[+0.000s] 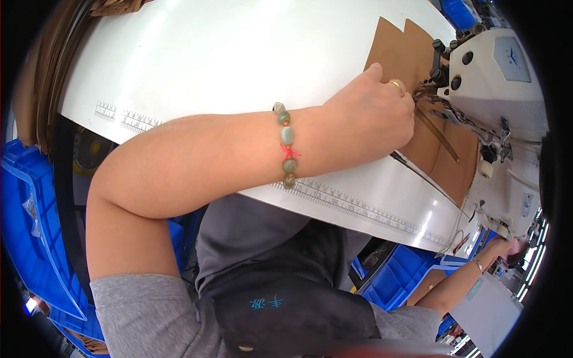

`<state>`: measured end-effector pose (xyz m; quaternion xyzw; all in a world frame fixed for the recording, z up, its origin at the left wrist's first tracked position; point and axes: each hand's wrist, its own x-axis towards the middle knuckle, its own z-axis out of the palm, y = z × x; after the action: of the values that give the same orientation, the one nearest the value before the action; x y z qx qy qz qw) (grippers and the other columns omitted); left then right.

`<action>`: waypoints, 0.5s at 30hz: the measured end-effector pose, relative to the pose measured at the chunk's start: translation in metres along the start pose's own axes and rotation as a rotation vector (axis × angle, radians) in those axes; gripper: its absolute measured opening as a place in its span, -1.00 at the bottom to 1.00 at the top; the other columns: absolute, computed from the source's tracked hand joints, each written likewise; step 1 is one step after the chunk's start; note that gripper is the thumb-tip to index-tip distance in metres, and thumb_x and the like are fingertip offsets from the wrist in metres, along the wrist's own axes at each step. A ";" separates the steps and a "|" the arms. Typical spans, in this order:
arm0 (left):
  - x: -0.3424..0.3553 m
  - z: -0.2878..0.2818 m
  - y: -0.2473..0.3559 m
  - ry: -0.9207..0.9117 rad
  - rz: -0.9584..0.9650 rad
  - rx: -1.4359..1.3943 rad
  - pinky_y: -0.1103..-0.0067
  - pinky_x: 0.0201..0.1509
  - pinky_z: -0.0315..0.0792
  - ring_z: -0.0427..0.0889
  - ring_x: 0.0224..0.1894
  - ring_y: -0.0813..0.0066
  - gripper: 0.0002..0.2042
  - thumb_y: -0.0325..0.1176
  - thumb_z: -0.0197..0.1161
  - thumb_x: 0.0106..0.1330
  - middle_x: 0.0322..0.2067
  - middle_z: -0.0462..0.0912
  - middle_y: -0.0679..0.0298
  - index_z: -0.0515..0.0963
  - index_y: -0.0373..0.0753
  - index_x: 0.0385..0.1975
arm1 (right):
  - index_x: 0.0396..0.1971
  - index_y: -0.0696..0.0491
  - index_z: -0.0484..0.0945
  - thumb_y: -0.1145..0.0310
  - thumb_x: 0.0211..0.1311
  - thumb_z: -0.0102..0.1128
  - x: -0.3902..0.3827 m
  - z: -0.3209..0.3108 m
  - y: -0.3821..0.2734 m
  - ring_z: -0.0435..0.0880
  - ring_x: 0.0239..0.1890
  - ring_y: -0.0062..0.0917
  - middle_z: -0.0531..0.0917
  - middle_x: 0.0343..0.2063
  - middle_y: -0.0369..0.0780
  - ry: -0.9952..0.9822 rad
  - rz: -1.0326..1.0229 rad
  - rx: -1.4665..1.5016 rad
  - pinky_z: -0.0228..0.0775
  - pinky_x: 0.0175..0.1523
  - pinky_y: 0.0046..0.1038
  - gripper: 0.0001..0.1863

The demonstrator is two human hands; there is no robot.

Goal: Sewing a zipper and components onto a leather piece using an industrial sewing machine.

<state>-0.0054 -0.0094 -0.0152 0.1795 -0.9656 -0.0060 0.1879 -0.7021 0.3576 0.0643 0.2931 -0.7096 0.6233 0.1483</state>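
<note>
A brown sheet with a notched far edge lies flat at the sewing machine, running under its needle area. My left hand rests on the sheet just left of that area, fingers curled in and thumb bent. Its fingertips are hidden under the hand, so what they grip is not visible. Beside it, a narrow brass-coloured strip slants over the brown material. My right hand is at the far lower right, by the machine's near end. It is small and partly cut off, and its fingers cannot be made out.
The white tabletop has a printed ruler along its near edge. Stacked brown pieces stand at the far left. Blue bins sit below on the left, and another blue bin is under the table's right side.
</note>
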 end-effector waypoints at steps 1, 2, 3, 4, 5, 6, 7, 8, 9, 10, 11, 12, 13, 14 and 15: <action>0.000 0.000 0.000 -0.020 0.006 0.001 0.42 0.17 0.46 0.64 0.03 0.43 -0.57 -0.09 0.32 0.34 -0.10 0.69 0.34 0.67 -0.26 0.07 | 0.19 0.30 0.51 0.29 0.50 0.01 -0.003 0.002 0.001 0.67 0.10 -0.29 0.63 0.12 -0.05 0.016 0.002 0.003 0.61 0.16 -0.30 -0.55; 0.000 -0.001 0.000 0.003 0.003 0.007 0.42 0.17 0.46 0.64 0.03 0.43 -0.57 -0.09 0.32 0.34 -0.10 0.69 0.34 0.67 -0.26 0.07 | 0.19 0.31 0.51 0.29 0.50 0.01 -0.005 0.006 0.001 0.67 0.11 -0.28 0.63 0.12 -0.05 0.020 0.003 0.003 0.61 0.16 -0.30 -0.55; 0.000 -0.001 0.000 -0.001 0.005 0.010 0.42 0.17 0.46 0.64 0.03 0.43 -0.57 -0.09 0.32 0.35 -0.10 0.69 0.35 0.67 -0.26 0.07 | 0.19 0.31 0.50 0.29 0.50 0.00 -0.008 0.009 0.000 0.67 0.11 -0.28 0.63 0.13 -0.05 0.021 0.005 0.006 0.61 0.17 -0.29 -0.55; 0.000 -0.001 0.000 -0.020 0.009 0.008 0.42 0.17 0.46 0.64 0.02 0.43 -0.57 -0.09 0.32 0.35 -0.10 0.69 0.35 0.67 -0.26 0.07 | 0.20 0.31 0.50 0.29 0.50 0.00 -0.010 0.012 0.000 0.67 0.12 -0.28 0.62 0.13 -0.05 0.024 0.006 0.008 0.61 0.17 -0.29 -0.55; 0.000 -0.001 0.000 -0.005 0.006 0.012 0.42 0.17 0.46 0.64 0.02 0.43 -0.57 -0.09 0.32 0.35 -0.10 0.69 0.35 0.67 -0.26 0.07 | 0.20 0.31 0.49 0.30 0.50 0.00 -0.012 0.015 0.000 0.67 0.12 -0.27 0.62 0.13 -0.04 0.027 0.008 0.009 0.61 0.18 -0.28 -0.55; 0.000 -0.001 0.000 -0.002 0.007 0.014 0.42 0.17 0.46 0.64 0.02 0.43 -0.57 -0.09 0.32 0.35 -0.11 0.69 0.35 0.67 -0.26 0.07 | 0.20 0.31 0.49 0.30 0.50 -0.01 -0.014 0.016 0.000 0.67 0.13 -0.27 0.62 0.14 -0.04 0.027 0.010 0.013 0.61 0.18 -0.28 -0.55; 0.000 -0.002 0.000 -0.021 0.010 0.009 0.43 0.17 0.46 0.64 0.02 0.43 -0.57 -0.09 0.32 0.35 -0.12 0.69 0.36 0.68 -0.26 0.07 | 0.21 0.31 0.49 0.30 0.50 -0.01 -0.015 0.017 0.001 0.67 0.13 -0.26 0.62 0.14 -0.04 0.025 0.010 0.016 0.61 0.19 -0.28 -0.54; 0.000 -0.002 0.000 0.000 0.006 0.016 0.43 0.17 0.46 0.64 0.02 0.43 -0.57 -0.09 0.32 0.35 -0.12 0.69 0.36 0.68 -0.26 0.07 | 0.21 0.31 0.48 0.30 0.50 -0.02 -0.016 0.018 0.002 0.66 0.13 -0.26 0.62 0.14 -0.04 0.025 0.010 0.018 0.61 0.19 -0.27 -0.54; 0.000 -0.002 0.000 -0.006 0.005 0.019 0.42 0.18 0.46 0.64 0.02 0.43 -0.57 -0.08 0.32 0.35 -0.12 0.69 0.35 0.67 -0.26 0.08 | 0.22 0.31 0.48 0.30 0.50 -0.02 -0.017 0.018 0.004 0.66 0.14 -0.25 0.62 0.15 -0.03 0.021 0.009 0.024 0.61 0.20 -0.27 -0.54; 0.001 -0.002 0.000 -0.021 0.007 0.023 0.41 0.19 0.46 0.65 0.02 0.43 -0.56 -0.08 0.32 0.34 -0.12 0.69 0.35 0.67 -0.25 0.08 | 0.22 0.31 0.47 0.31 0.50 -0.02 -0.019 0.018 0.006 0.66 0.14 -0.25 0.61 0.15 -0.03 0.019 0.008 0.030 0.61 0.20 -0.27 -0.54; 0.000 -0.002 0.000 -0.013 0.006 0.024 0.41 0.19 0.46 0.65 0.02 0.43 -0.56 -0.08 0.32 0.34 -0.12 0.69 0.35 0.67 -0.25 0.08 | 0.22 0.31 0.47 0.31 0.50 -0.03 -0.020 0.017 0.007 0.66 0.15 -0.24 0.61 0.15 -0.03 0.012 0.011 0.039 0.61 0.20 -0.26 -0.54; 0.000 -0.001 0.000 0.001 0.001 0.034 0.40 0.19 0.47 0.65 0.02 0.43 -0.57 -0.09 0.32 0.34 -0.11 0.69 0.35 0.67 -0.25 0.07 | 0.23 0.32 0.47 0.31 0.50 -0.03 -0.022 0.018 0.009 0.66 0.15 -0.24 0.61 0.16 -0.03 0.006 0.008 0.041 0.61 0.21 -0.26 -0.54; 0.000 -0.001 0.001 -0.013 0.000 0.031 0.40 0.19 0.47 0.65 0.02 0.43 -0.57 -0.09 0.32 0.34 -0.10 0.70 0.35 0.67 -0.24 0.07 | 0.23 0.32 0.46 0.31 0.51 -0.03 -0.024 0.018 0.010 0.66 0.16 -0.23 0.61 0.16 -0.02 -0.001 0.004 0.038 0.61 0.21 -0.25 -0.54; 0.000 0.000 0.001 0.022 0.005 0.039 0.40 0.19 0.47 0.65 0.02 0.43 -0.57 -0.09 0.32 0.34 -0.10 0.70 0.35 0.67 -0.24 0.07 | 0.23 0.32 0.46 0.31 0.51 -0.04 -0.026 0.017 0.011 0.66 0.16 -0.23 0.61 0.17 -0.02 0.030 -0.013 0.021 0.61 0.22 -0.25 -0.54; 0.001 0.000 0.001 0.012 0.003 0.025 0.39 0.19 0.48 0.66 0.03 0.42 -0.58 -0.09 0.32 0.34 -0.07 0.70 0.36 0.67 -0.24 0.06 | 0.24 0.31 0.45 0.31 0.51 -0.04 -0.027 0.017 0.011 0.65 0.18 -0.21 0.60 0.18 -0.01 -0.027 0.001 0.032 0.60 0.24 -0.23 -0.53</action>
<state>-0.0062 -0.0090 -0.0151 0.1801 -0.9648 0.0073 0.1917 -0.6845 0.3479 0.0371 0.3036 -0.7018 0.6304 0.1337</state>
